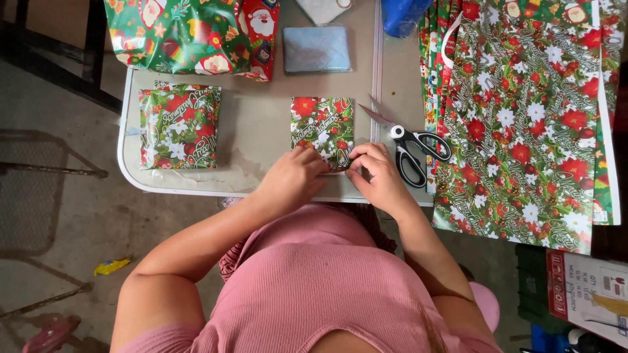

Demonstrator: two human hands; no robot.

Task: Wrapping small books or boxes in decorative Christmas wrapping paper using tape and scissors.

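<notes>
One small parcel (322, 131) in green, red and white flowered paper lies near the front edge of the grey surface (261, 124), directly before the person. Left hand (292, 178): grip closed on the parcel's near left corner, fingers pressing the paper down. Right hand (378, 171): grip pinched on the near right corner, fingertips touching the folded edge. Just beside the right hand, one pair of scissors (411, 149) with black handles, blades apart and pointing away toward the far left. Right of the scissors, one large sheet of the same flowered paper (530, 124), spread flat and hanging over the front edge. Well apart to the left, one second wrapped parcel (179, 127) in matching paper, lying flat near the left rim. At the far side, one bigger package (193, 36) in green paper with red figures, one flat grey-blue packet (316, 48) beside it, and one blue container (402, 14), cut off by the frame's top. On the floor at left, one yellow scrap (111, 265).
</notes>
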